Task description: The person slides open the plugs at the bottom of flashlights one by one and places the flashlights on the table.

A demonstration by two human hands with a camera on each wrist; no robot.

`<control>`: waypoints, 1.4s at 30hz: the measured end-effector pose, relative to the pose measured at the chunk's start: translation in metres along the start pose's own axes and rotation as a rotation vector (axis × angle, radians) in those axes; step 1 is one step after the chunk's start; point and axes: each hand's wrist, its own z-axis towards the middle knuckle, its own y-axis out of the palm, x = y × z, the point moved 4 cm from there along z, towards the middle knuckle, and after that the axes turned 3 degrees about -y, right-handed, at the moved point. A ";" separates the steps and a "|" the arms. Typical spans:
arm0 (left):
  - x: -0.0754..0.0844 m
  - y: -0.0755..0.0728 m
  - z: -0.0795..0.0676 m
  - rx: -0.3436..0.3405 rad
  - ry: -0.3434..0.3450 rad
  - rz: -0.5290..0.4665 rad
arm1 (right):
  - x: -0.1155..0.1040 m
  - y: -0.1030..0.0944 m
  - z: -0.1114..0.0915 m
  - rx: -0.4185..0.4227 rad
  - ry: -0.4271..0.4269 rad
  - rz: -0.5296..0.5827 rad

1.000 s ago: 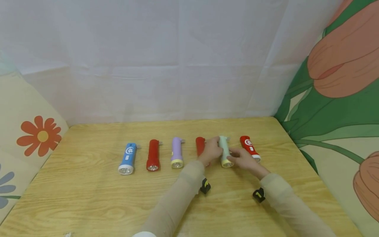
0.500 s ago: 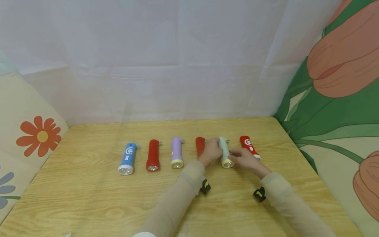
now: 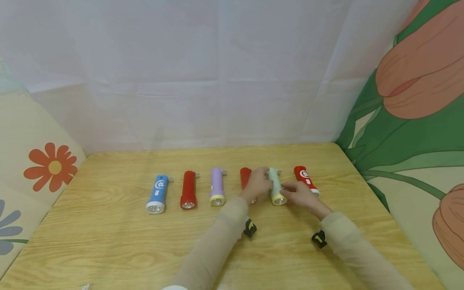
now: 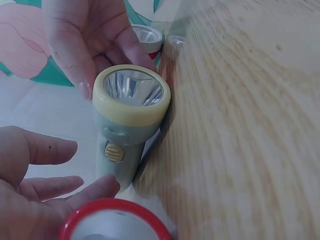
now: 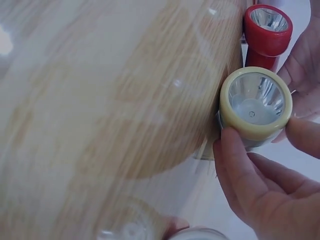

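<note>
A mint-green flashlight (image 3: 274, 181) with a pale yellow head lies on the table, lens toward me. My right hand (image 3: 299, 194) pinches its head between thumb and fingers; in the right wrist view they sit on either side of the yellow rim (image 5: 255, 131). On the other side, my left hand (image 3: 258, 184) has its fingers extended, with a fingertip at the barrel below the yellow switch (image 4: 114, 152). Under the left hand lies a red flashlight (image 3: 245, 175), partly hidden. Right of my right hand is another red flashlight (image 3: 303, 177) with a white emblem.
Leftward in the same row lie a purple flashlight (image 3: 217, 183), a plain red flashlight (image 3: 189, 187) and a blue flashlight (image 3: 158, 192). White cloth (image 3: 217, 100) hangs behind the wooden table (image 3: 127, 241). Flower-printed panels (image 3: 417, 161) stand at both sides.
The mint-green flashlight's tail has shifted very slightly toward me, and my left fingertips have come down a little from it. My right hand has stayed at its head.
</note>
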 end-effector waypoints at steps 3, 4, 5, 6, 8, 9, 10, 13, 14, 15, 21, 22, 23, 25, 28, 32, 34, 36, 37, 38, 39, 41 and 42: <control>-0.001 0.000 -0.001 -0.009 -0.004 -0.036 | -0.001 -0.001 -0.001 0.011 -0.009 -0.028; -0.002 0.000 -0.001 -0.011 0.000 -0.048 | -0.001 -0.002 -0.002 0.016 -0.011 -0.037; -0.002 0.000 -0.002 -0.017 -0.003 -0.070 | -0.001 -0.002 -0.003 0.019 -0.016 -0.048; -0.002 0.000 -0.002 -0.022 -0.004 -0.091 | -0.001 -0.003 -0.004 0.024 -0.018 -0.055; -0.002 -0.001 -0.003 -0.025 0.007 -0.108 | -0.002 -0.005 -0.006 0.030 -0.031 -0.081; -0.002 -0.001 -0.004 -0.026 0.010 -0.116 | -0.003 -0.005 -0.008 0.035 -0.029 -0.091; -0.003 -0.002 -0.003 -0.026 0.013 -0.125 | -0.004 -0.006 -0.009 0.042 -0.028 -0.096; -0.003 -0.004 -0.003 -0.020 0.022 -0.142 | -0.005 -0.009 -0.014 0.060 -0.016 -0.066; -0.003 -0.003 -0.003 -0.023 0.017 -0.161 | -0.006 -0.010 -0.016 0.067 -0.015 -0.046; -0.003 -0.003 -0.003 -0.020 0.019 -0.169 | -0.006 -0.011 -0.018 0.077 -0.016 -0.029; 0.000 -0.003 -0.005 0.017 0.036 -0.205 | -0.008 -0.017 -0.030 0.097 -0.067 0.028; 0.001 -0.002 -0.005 0.019 0.042 -0.207 | -0.007 -0.018 -0.032 0.097 -0.072 0.035; 0.002 -0.002 -0.005 0.019 0.046 -0.207 | -0.007 -0.019 -0.034 0.099 -0.073 0.036; 0.004 -0.001 -0.005 0.015 0.061 -0.217 | -0.007 -0.022 -0.038 0.110 -0.072 0.041; 0.006 0.000 -0.004 0.008 0.080 -0.226 | -0.007 -0.026 -0.043 0.128 -0.079 0.053; 0.009 0.003 -0.003 -0.009 0.087 -0.238 | -0.006 -0.031 -0.049 0.145 -0.075 0.079; 0.011 0.006 -0.002 -0.015 0.091 -0.233 | -0.005 -0.034 -0.051 0.153 -0.065 0.076; 0.012 0.008 -0.001 -0.022 0.101 -0.224 | -0.003 -0.036 -0.054 0.160 -0.053 0.071; 0.013 0.009 -0.001 -0.021 0.102 -0.217 | -0.003 -0.037 -0.055 0.164 -0.046 0.066; 0.014 0.010 -0.001 -0.024 0.101 -0.217 | -0.002 -0.038 -0.057 0.168 -0.043 0.061; 0.015 0.011 -0.001 -0.029 0.096 -0.222 | -0.002 -0.040 -0.058 0.172 -0.039 0.056; 0.016 0.012 -0.002 -0.039 0.090 -0.223 | -0.001 -0.042 -0.061 0.180 -0.039 0.060; 0.017 0.014 -0.002 -0.044 0.091 -0.227 | 0.000 -0.043 -0.063 0.183 -0.038 0.059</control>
